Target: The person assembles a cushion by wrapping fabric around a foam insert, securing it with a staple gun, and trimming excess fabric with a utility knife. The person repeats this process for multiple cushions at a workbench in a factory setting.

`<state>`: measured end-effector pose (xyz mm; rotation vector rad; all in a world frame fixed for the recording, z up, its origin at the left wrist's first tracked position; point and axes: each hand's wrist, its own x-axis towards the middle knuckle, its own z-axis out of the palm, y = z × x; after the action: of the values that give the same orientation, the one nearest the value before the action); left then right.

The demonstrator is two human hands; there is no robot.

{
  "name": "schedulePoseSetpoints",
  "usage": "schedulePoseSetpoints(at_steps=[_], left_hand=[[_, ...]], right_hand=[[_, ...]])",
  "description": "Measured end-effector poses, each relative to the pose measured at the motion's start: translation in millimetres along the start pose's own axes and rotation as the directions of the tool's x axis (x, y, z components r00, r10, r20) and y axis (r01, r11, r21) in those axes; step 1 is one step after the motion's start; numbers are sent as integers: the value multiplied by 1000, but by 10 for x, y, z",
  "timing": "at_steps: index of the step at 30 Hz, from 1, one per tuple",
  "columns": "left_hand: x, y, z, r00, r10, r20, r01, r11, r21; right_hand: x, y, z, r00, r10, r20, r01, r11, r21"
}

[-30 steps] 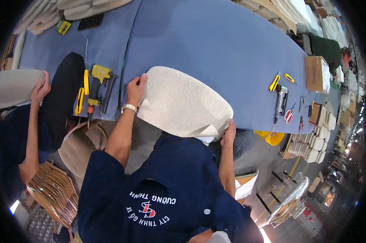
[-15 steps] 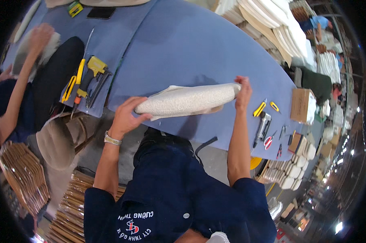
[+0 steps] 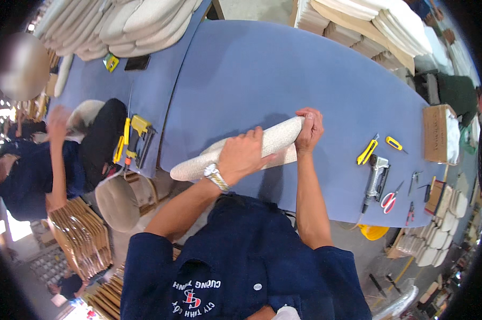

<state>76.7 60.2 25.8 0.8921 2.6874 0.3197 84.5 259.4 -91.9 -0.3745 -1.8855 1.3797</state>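
Note:
A cream, textured fabric-covered seat cushion [image 3: 281,133] is tilted on its edge above the near side of the blue-topped table [image 3: 283,69]. My right hand [image 3: 309,130] is closed round its right end. Across the cushion's middle lies my left hand [image 3: 242,156], its fingers over the upper side and its thumb toward the near side. The left end of the cushion sticks out free beyond my left wrist. Part of the cushion's underside shows below my hands, and its far face is hidden.
To the right lie a yellow utility knife [image 3: 367,149], a small yellow tool [image 3: 394,143], a staple gun [image 3: 377,178], and red-handled scissors [image 3: 392,198]. A cardboard box [image 3: 438,133] stands beyond. At left, a co-worker's arm [image 3: 58,160] is near a yellow staple gun [image 3: 139,128] and stacked cushions [image 3: 150,26].
My left hand has shifted from the cushion's left end to its middle. The cushion has tipped, its right end now higher and farther away. The view has swung left.

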Motion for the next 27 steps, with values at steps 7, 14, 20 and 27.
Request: schedulePoseSetpoints(at_steps=[7,14,20,27], left_hand=[[563,599,337,963,-133,-237,191,950,247],[-308,-163,249,942,-38,-333,18,998,-65],[-1625,-949,214,891,-383,-242,338,918,-207],[-1734,-1574,1370,515,-857,-35,294,214,-932]], right_hand=[[107,148,196,998,45,40,-48,996,78],[37,294,112,971,160,176,-191,966,174],[-213,1040,-166,838,476,268,-546,722,425],[-124,845,-184,707,673,217,-700,710,79]])
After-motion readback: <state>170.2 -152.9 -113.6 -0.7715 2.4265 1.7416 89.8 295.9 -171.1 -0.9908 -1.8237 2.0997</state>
